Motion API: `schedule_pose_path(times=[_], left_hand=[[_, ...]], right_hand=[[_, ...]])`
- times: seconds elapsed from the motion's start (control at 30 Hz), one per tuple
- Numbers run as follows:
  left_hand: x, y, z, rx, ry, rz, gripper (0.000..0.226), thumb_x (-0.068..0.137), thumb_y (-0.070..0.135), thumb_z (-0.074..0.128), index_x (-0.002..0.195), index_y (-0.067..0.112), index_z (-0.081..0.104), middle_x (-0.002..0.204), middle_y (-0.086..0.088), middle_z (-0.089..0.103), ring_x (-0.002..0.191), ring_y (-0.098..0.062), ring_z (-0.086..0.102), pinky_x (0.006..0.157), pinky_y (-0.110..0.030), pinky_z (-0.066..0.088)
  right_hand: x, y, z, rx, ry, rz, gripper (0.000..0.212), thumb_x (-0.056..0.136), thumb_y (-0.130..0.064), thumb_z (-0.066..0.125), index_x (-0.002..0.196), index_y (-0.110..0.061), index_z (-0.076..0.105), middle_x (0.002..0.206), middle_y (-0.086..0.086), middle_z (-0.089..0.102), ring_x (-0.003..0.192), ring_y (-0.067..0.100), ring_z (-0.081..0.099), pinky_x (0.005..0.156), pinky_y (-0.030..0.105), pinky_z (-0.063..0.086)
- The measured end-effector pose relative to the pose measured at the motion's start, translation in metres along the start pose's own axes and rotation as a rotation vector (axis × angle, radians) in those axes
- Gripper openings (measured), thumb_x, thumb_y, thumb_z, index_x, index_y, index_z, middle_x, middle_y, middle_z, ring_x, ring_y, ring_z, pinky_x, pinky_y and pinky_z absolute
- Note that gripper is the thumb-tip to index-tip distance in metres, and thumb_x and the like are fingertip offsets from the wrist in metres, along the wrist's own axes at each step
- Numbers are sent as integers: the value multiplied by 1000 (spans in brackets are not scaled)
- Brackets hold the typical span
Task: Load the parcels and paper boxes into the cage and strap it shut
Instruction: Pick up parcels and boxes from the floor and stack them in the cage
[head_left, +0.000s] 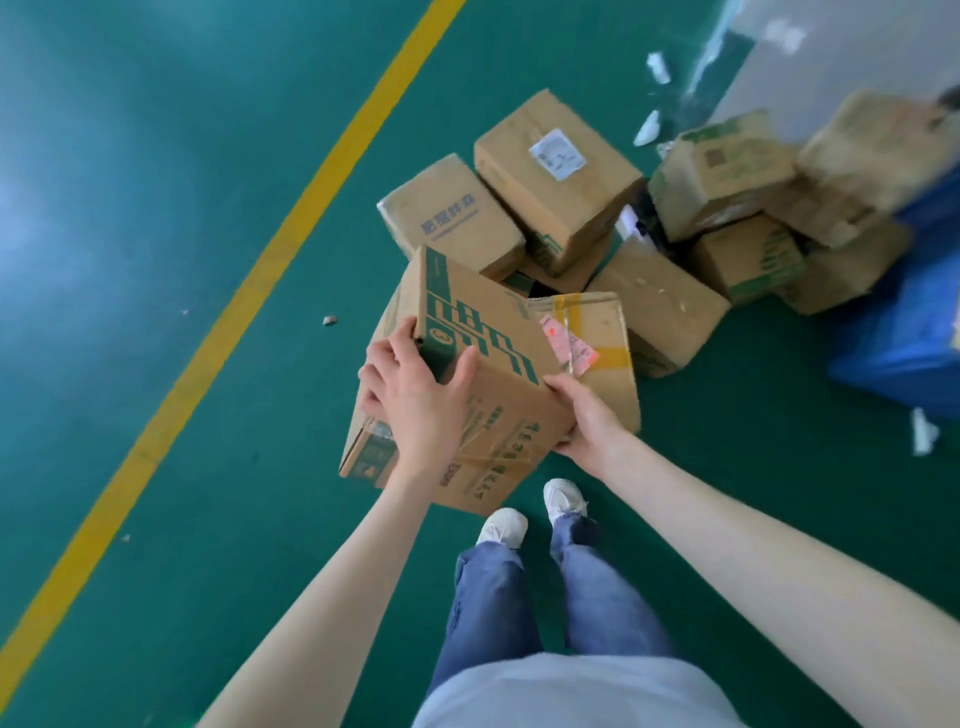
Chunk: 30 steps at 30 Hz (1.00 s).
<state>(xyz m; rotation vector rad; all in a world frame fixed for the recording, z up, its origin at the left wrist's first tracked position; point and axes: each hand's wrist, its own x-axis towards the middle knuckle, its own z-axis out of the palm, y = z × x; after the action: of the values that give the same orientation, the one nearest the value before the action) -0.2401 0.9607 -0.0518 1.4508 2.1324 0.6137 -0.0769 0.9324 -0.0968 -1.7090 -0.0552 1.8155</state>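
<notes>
I hold a brown cardboard box with green print (483, 332) tilted above the green floor, in front of my feet. My left hand (415, 400) grips its near left corner, thumb on top. My right hand (582, 421) clasps its lower right edge. Right behind it lies a box with yellow tape and a pink label (597, 332). A pile of several more cardboard boxes (556, 171) spreads over the floor beyond, toward the upper right. No cage is in view.
A yellow floor line (249, 291) runs diagonally on the left. A blue pallet or bin (914, 332) stands at the right edge under some boxes. A white wall (831, 62) rises at the top right, with paper scraps (657, 67) near it.
</notes>
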Motion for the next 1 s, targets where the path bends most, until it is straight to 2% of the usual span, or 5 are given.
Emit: schedule_pose_path(times=[0.17, 0.33, 0.6, 0.87, 1.0], left_hand=[[-14, 36, 3, 34, -124, 285, 73, 86, 56, 63, 144, 21, 37, 130, -6, 40, 123, -29, 33, 104, -45, 21], [-55, 78, 15, 61, -263, 535, 75, 83, 52, 67, 143, 16, 39, 127, -8, 42, 121, -29, 33, 101, -42, 18], [-169, 135, 55, 95, -532, 891, 72, 82, 50, 70, 137, 11, 44, 126, -10, 44, 121, -33, 36, 98, -44, 22], [-319, 136, 79, 172, -772, 1277, 73, 83, 52, 68, 138, 10, 43, 128, -11, 45, 121, -34, 37, 100, -46, 23], [-404, 114, 78, 221, -885, 1424, 73, 85, 56, 63, 137, 11, 41, 129, -9, 43, 121, -32, 36, 103, -48, 25]], right_hand=[[-41, 21, -28, 236, 99, -103, 35, 97, -34, 56, 129, -20, 53, 118, 12, 65, 113, 28, 59, 96, 46, 49], [-79, 55, -60, 546, 234, -157, 34, 95, -34, 58, 126, -20, 55, 109, 9, 68, 104, 25, 62, 86, 43, 51], [-157, 125, -137, 907, 508, -226, 21, 98, -33, 55, 112, -19, 58, 111, 11, 67, 108, 26, 61, 90, 44, 49], [-228, 235, -182, 1345, 695, -276, 12, 96, -29, 56, 105, -21, 56, 107, 8, 63, 105, 27, 58, 91, 45, 48], [-264, 307, -198, 1511, 773, -295, 12, 97, -30, 55, 104, -21, 54, 107, 8, 62, 97, 24, 59, 82, 41, 50]])
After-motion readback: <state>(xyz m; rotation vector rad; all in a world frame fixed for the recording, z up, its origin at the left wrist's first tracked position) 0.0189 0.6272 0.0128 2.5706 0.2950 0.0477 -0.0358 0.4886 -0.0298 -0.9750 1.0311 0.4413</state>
